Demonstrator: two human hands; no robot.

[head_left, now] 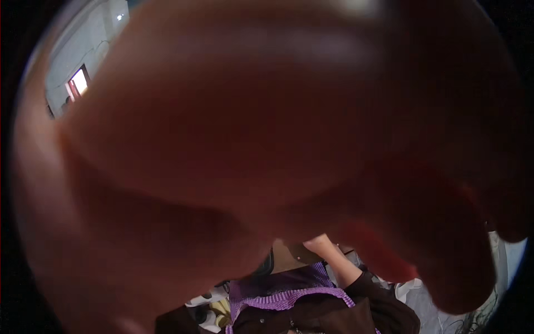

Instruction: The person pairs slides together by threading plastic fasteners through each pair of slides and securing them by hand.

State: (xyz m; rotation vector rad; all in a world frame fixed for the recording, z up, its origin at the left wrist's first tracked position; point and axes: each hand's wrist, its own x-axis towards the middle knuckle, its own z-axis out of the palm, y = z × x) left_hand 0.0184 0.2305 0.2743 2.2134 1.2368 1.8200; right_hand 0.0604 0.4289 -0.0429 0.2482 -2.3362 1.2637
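Observation:
My left hand (233,139) is right up against the camera, dark and out of focus, and fills most of the head view. Several of its fingers hang toward the right side; whether they hold anything is not visible. Below it, my right hand (317,242) shows only near the wrist, with the forearm reaching up out of a dark brown sleeve. The fingers of that hand are hidden behind the left one. A flat brown surface (285,257) lies beside the right wrist, mostly covered from sight.
A purple striped apron (278,299) over dark brown clothing shows at the bottom. White and yellowish items (219,312), perhaps cloth, lie to its left. A pale wall (78,44) with a bright opening (79,82) appears at upper left.

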